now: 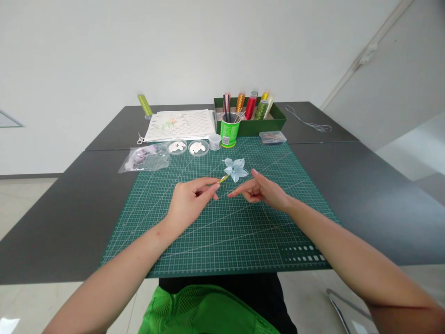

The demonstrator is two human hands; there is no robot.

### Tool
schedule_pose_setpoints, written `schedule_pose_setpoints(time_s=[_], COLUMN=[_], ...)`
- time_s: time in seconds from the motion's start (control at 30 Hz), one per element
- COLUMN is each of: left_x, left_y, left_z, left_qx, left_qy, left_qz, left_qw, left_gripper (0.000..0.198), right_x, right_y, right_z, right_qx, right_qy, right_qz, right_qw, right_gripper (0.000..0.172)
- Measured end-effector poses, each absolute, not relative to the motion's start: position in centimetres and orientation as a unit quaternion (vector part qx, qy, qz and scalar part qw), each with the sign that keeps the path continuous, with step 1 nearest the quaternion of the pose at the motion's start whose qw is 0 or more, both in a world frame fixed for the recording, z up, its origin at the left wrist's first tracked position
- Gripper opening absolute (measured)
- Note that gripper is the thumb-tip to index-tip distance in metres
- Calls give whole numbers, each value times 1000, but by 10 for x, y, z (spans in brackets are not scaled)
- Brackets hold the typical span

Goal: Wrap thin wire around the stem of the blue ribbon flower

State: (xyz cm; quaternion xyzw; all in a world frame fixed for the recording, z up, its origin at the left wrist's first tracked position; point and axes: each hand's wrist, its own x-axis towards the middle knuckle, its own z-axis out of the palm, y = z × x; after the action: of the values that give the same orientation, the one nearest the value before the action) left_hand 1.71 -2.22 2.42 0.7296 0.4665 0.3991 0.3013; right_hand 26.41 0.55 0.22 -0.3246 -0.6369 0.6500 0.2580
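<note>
- Nearest the viewer, below both hands, a green garment (205, 311) is showing at the front edge of the desk (52, 222).
- The desk is carrying a green cutting mat (222, 241), which is lying under both hands.
- The left hand (189, 199) is pinching a short yellow-green stem (223, 178) between the thumb and the fingertips. The remaining fingers are curling in loosely.
- The flower (236, 169), pale blue with pointed petals, is sitting at the far end of that stem. It is lying just beyond the left fingertips, between the two hands and slightly farther out than either.
- The right hand (264, 191) is resting partly open, near the left hand. Its index finger is pointing toward the left fingertips, the thumb is rising toward the flower, and the other fingers are folding under. It is gripping nothing. Whether the thumb is touching a petal cannot be told.
- Beyond the flower, a green cup (229, 132) is holding dark sticks, with a small clear cup (214, 141) just beside it.
- Beyond the left hand, two round clear dishes (177, 147) are holding pale pieces, and a clear plastic bag (144, 158) is lying farther out to that side.
- Behind these, a stack of printed paper sheets (181, 125) is lying flat.
- Beyond the right hand, a flat clear case (273, 137) is lying at the far edge of the mat.
- Farthest out, a green box (278, 121) is holding coloured thread spools (251, 105), and a thin cord (309, 123) is trailing beside it.
</note>
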Motion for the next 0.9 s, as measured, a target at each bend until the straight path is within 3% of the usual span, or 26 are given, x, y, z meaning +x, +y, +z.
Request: schedule_pose_setpoints(time_s=[0.17,0.27,0.37,0.63,0.7,0.8,0.9], left_x=[19,19,19,21,21,21,21], left_y=[-18,-18,-17,-17,-17,-18,-17], left_z=[26,26,26,20,19,19,19], left_qx=[681,672,673,685,684,681,683], left_qy=[465,459,459,468,470,479,484], left_qz=[402,401,396,401,406,403,396], left_qw=[399,421,424,389,383,379,377], left_gripper=[24,25,25,25,24,24,24], right_x=[266,272,271,231,226,226,232], right_y=[18,24,20,-27,-37,-46,-50], right_z=[-8,-15,-15,-5,-3,4,14], right_qx=[-457,-580,-568,-281,-305,-367,-355], right_qy=[-543,-605,-687,-684,-693,-770,-819], right_qz=[583,347,175,580,565,406,278], right_qw=[396,422,418,343,327,327,356], right_gripper=[65,44,30,48,44,30,28])
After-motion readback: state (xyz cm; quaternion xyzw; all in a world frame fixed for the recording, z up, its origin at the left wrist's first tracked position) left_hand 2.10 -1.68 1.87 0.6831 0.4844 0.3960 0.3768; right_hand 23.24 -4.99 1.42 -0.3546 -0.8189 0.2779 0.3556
